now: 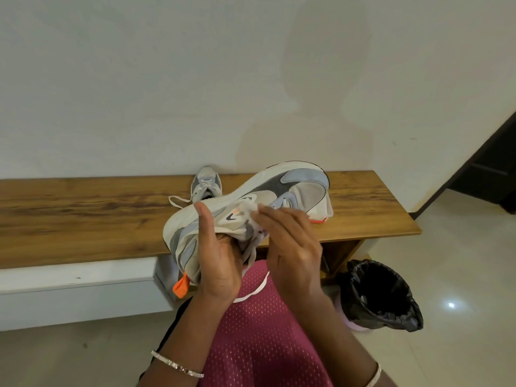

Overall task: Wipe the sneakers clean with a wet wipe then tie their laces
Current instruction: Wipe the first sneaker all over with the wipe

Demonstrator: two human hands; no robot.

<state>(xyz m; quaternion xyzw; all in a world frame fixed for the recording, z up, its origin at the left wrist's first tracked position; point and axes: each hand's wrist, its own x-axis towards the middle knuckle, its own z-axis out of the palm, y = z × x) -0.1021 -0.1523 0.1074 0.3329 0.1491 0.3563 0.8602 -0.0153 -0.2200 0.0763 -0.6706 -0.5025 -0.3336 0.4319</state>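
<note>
A grey, white and pale-blue sneaker (282, 188) with an orange heel tab is held on its side above the wooden bench. My left hand (216, 252) grips it at the collar, fingers inside the opening and thumb up against the sole edge. My right hand (287, 236) presses a crumpled white wet wipe (250, 209) against the sneaker's side near the logo. Its loose white laces hang down over my lap. The second sneaker (206, 182) stands on the bench behind, toe toward the wall, with an untied lace trailing left.
The wooden bench (83, 213) runs along a white wall. A bin lined with a black bag (382, 297) stands on the tiled floor at the right. A white ledge (75, 277) sits under the bench at the left. Pink mesh fabric covers my lap.
</note>
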